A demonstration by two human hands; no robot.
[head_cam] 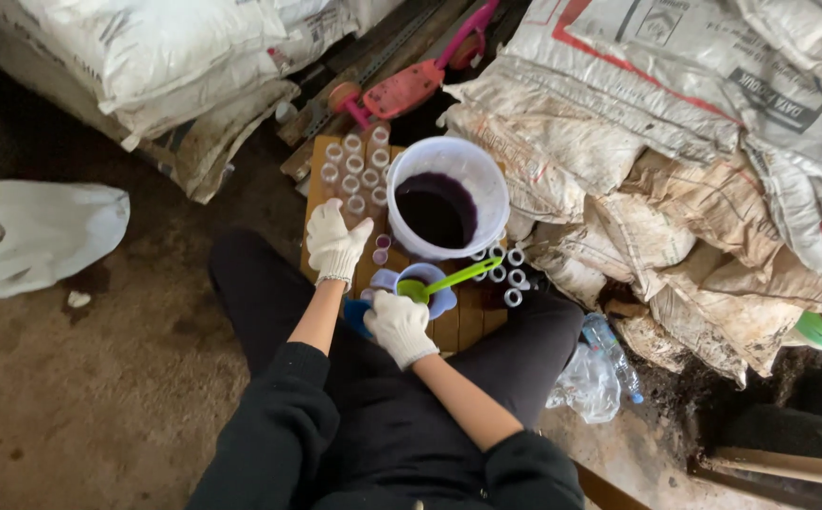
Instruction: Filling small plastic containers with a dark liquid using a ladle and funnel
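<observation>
My left hand (333, 241), in a white glove, reaches over a wooden board (463, 326) toward a cluster of small clear plastic cups (352, 170); its fingers look closed around one small cup, though this is hard to see. My right hand (399, 326), also gloved, holds a blue jug (427, 286) by its handle. A green spoon (449, 280) rests in the jug. Behind it stands a white bucket (487, 179) of dark purple liquid. More small cups (507, 274) sit to the right of the bucket.
Stacked white sacks (676, 123) rise at the right and more sacks (165, 66) at the upper left. A white plastic bag (33, 231) lies on the dirt floor at left. A pink tool (409, 87) lies behind the board. A crumpled plastic bottle (609, 364) lies by my right knee.
</observation>
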